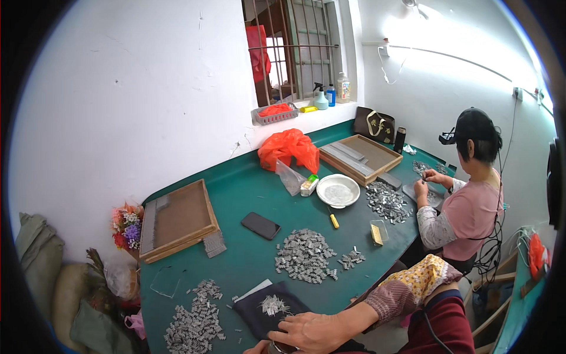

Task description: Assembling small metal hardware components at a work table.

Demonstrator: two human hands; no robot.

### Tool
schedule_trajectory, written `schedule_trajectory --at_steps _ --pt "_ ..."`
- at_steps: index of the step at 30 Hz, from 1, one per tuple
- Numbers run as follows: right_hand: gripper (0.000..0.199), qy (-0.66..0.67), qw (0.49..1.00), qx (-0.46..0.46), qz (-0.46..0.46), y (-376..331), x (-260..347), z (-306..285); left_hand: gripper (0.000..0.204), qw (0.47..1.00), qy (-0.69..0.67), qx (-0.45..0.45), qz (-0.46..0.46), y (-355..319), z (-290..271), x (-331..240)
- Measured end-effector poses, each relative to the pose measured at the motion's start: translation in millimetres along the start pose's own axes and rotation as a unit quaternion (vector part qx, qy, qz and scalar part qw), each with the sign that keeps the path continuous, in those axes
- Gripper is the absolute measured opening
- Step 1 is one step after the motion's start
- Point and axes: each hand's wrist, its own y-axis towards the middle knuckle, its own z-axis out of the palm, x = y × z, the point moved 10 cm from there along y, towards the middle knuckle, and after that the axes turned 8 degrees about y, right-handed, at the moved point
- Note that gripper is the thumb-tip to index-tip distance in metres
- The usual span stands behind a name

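My right hand (pixel 312 331) reaches in from the lower right, its fingers curled down over a dark, shiny thing (pixel 279 348) that the lower edge cuts off. Only a small part of my left hand (pixel 257 348) shows beside it, with its fingers mostly hidden. Just beyond lies a dark cloth (pixel 250 310) bearing a small heap of thin silvery pieces (pixel 273 305). Left of the cloth spreads a pile of small grey metal parts (pixel 194 321). A second pile of such parts (pixel 305 255) lies farther off, with a smaller cluster (pixel 352 258) on its right.
On the green table (pixel 236 189) are a phone (pixel 260 226), a yellow-handled screwdriver (pixel 334 221), a white basin (pixel 338 190), an orange plastic bag (pixel 289 148) and two wooden trays, one left (pixel 180 218), one far right (pixel 377 154). A co-worker (pixel 471 206) handles small parts at the right.
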Motion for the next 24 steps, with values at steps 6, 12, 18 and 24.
schedule_trajectory --at_steps 6,12,18,24 --pt "0.056 -0.034 0.979 -0.033 -0.198 -8 29 -15 0.081 1.000 0.007 0.006 -0.024 -3 1 31" --pt "0.059 -0.170 0.937 -0.070 -0.297 -25 61 -41 0.066 0.998 -0.013 0.047 0.050 2 -8 -18" --pt "0.049 -0.103 0.977 -0.149 -0.110 -49 4 -61 0.079 0.990 -0.025 -0.133 0.033 -14 -59 -18" --pt "0.073 0.040 0.934 -0.337 0.109 -110 -59 -62 0.076 0.925 0.028 -0.362 0.113 -58 -115 -70"
